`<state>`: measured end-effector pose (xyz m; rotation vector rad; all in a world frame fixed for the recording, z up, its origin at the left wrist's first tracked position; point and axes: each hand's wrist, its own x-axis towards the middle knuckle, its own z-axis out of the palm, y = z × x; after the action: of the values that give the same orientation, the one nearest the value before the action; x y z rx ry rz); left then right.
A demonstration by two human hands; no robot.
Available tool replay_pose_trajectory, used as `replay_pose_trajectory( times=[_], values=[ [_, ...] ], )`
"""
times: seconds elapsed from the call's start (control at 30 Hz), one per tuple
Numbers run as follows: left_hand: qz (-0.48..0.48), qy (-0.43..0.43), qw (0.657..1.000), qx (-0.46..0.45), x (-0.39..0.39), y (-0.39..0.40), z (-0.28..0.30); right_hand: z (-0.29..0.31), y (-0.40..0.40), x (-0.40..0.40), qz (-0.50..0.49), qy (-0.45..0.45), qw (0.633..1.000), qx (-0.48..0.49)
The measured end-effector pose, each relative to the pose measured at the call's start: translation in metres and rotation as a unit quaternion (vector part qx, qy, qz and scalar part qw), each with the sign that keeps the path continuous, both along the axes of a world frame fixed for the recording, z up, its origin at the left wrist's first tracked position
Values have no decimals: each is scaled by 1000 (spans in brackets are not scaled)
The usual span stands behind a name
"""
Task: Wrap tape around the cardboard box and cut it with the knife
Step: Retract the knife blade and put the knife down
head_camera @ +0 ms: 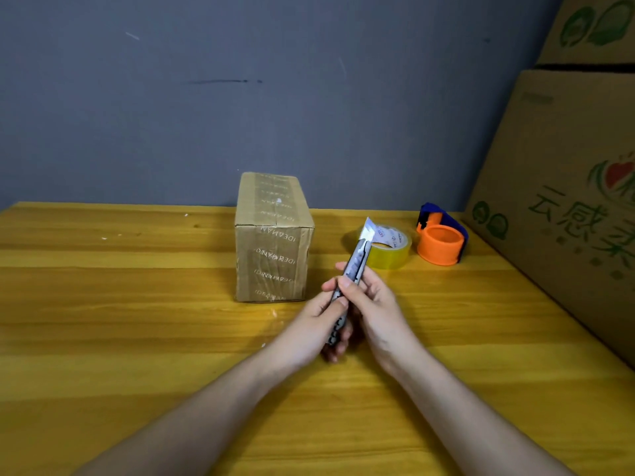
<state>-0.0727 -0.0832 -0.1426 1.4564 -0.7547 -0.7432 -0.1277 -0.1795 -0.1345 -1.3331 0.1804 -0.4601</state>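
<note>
Holding the knife (347, 286) between them above the worktop (137, 338), the left hand (321, 321) wraps its grip around the lower handle and the right hand (369, 300) pinches the upper part, blade end tilted up and away; the blade itself seems extended, but blur hides it. Beyond, the taped cardboard box (274, 238) stands upright. Right of it lie the tape roll (391, 247) and an orange dispenser (441, 240).
</note>
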Motion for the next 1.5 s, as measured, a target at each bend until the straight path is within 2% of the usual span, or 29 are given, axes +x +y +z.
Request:
replay_pose_trajectory(
  times=[0.2,0.3,0.4,0.47,0.53,0.7,1.07,1.2,1.4,1.5],
  values=[
    [-55,56,997,-8,9,6,2,-8,-6,3,21,-3,998,-53],
    [-77,105,991,-18,16,9,2,-9,-4,5,7,9,999,-41],
    [-63,148,986,-36,19,8,2,-9,-1,4,-9,46,997,-53],
    [-33,163,985,-37,18,6,2,-9,0,4,-38,38,997,-63],
    [-12,150,988,-20,14,4,2,-7,2,4,-65,21,997,-44],
    [-17,93,996,1,7,1,2,-7,3,2,-26,31,999,28],
    [-84,114,990,-4,17,7,-1,-11,-8,5,46,15,999,-7],
    [-85,109,990,-12,17,7,0,-12,-10,5,45,9,999,-15],
    [-81,107,991,-29,16,5,-3,-9,-9,3,26,10,999,32],
    [-91,111,989,-30,19,6,-4,-11,-10,3,17,22,1000,13]
  ],
)
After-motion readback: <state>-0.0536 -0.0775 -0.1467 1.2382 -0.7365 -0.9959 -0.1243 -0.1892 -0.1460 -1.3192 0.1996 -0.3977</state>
